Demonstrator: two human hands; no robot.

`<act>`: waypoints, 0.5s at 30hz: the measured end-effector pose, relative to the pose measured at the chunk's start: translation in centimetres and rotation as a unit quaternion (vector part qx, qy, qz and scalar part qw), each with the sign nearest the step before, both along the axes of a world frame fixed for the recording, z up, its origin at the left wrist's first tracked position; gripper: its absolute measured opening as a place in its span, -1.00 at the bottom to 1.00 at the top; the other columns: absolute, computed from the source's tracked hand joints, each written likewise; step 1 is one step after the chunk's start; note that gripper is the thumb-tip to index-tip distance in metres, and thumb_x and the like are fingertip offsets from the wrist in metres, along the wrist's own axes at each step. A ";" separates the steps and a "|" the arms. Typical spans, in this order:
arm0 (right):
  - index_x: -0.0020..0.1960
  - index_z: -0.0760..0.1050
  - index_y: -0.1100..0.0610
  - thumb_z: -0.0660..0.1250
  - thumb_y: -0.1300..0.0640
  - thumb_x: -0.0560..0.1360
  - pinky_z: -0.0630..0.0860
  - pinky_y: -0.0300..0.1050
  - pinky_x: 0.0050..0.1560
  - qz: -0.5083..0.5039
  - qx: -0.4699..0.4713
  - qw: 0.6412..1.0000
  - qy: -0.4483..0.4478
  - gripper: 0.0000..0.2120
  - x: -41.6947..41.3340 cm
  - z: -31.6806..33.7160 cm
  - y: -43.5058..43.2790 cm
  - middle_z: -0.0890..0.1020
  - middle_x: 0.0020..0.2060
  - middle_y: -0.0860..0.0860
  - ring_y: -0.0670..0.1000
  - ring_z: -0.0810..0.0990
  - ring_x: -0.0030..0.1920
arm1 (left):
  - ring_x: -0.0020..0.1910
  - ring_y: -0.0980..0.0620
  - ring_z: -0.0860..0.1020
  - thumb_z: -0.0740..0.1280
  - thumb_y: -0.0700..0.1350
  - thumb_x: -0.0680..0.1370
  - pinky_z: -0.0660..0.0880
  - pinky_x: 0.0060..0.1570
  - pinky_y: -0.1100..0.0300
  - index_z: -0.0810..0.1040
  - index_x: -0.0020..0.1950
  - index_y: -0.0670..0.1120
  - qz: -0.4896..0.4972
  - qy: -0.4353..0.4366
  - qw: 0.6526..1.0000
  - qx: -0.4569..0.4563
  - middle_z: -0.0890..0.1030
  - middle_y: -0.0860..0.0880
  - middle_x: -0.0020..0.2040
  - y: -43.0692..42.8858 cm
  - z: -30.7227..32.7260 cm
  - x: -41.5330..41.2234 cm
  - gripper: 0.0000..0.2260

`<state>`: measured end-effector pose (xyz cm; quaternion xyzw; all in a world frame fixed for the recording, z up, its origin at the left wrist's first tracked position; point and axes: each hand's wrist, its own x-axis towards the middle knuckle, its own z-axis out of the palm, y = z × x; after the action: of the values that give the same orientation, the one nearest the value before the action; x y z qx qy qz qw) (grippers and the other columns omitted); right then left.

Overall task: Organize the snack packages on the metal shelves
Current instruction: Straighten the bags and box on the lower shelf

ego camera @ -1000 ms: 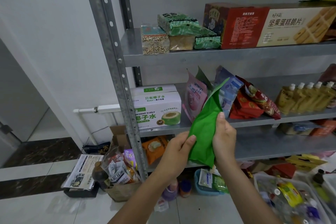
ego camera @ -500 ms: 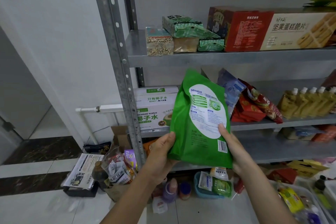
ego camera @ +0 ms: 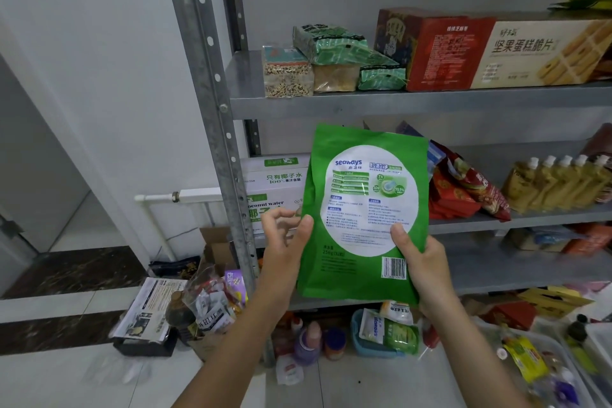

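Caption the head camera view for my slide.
Right hand grips a green pouch before metal shelves; left hand touches its edge.

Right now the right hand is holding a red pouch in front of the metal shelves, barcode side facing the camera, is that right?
Not quite. The pouch is green, not red. The head view shows the right hand holding it in front of the metal shelves, with the barcode side facing the camera.

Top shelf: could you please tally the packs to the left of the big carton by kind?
Green packs: 2
Clear grain bricks: 2
Total: 4
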<state>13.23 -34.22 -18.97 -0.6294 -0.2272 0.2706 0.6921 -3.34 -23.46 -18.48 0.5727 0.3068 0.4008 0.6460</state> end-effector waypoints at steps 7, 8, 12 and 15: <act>-0.11 0.59 0.04 0.35 0.12 0.50 0.60 -0.30 -0.26 0.010 0.012 0.998 -0.062 -0.95 -0.2 0.6 -0.2 0.71 -0.30 -0.14 -0.15 0.69 -0.25 | -0.12 0.00 0.48 0.25 0.21 0.55 0.49 -0.07 0.09 0.49 -0.06 -0.06 0.029 0.099 0.979 0.177 0.48 -0.06 -0.11 0.2 0.6 0.6 -0.67; -0.11 0.58 0.04 0.34 0.10 0.51 0.60 -0.30 -0.25 0.013 0.011 0.998 -0.062 -0.94 -0.3 0.7 -0.2 0.71 -0.29 -0.13 -0.16 0.68 -0.25 | -0.01 0.00 0.52 0.25 0.11 0.61 0.51 0.05 0.02 0.53 0.00 -0.01 0.029 0.092 0.980 0.175 0.53 -0.03 -0.03 0.1 0.5 0.7 -0.79; -0.12 0.59 0.07 0.23 -0.10 0.50 0.59 -0.20 -0.18 0.006 -0.001 0.999 -0.050 -0.72 -0.3 0.9 -0.2 0.71 -0.29 -0.11 -0.13 0.69 -0.24 | 0.10 -0.01 0.60 0.18 0.02 0.60 0.56 0.12 0.02 0.56 0.07 0.10 0.004 0.042 0.992 0.122 0.64 0.00 0.07 -0.7 1.0 0.5 -0.82; -0.14 0.60 0.09 0.19 -0.18 0.42 0.60 -0.26 -0.23 -0.003 0.006 0.999 -0.051 -0.63 -0.5 1.0 -0.2 0.71 -0.31 -0.12 -0.14 0.68 -0.27 | 0.02 0.03 0.66 0.18 -0.10 0.63 0.60 -0.04 0.21 0.59 0.09 0.02 -0.019 -0.003 0.998 0.051 0.71 0.04 0.01 -1.0 1.3 0.4 -0.81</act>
<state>12.71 -34.46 -18.00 -0.6387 -0.2618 0.2344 0.6845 -2.91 -24.50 -17.15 0.6098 0.2727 0.4052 0.6241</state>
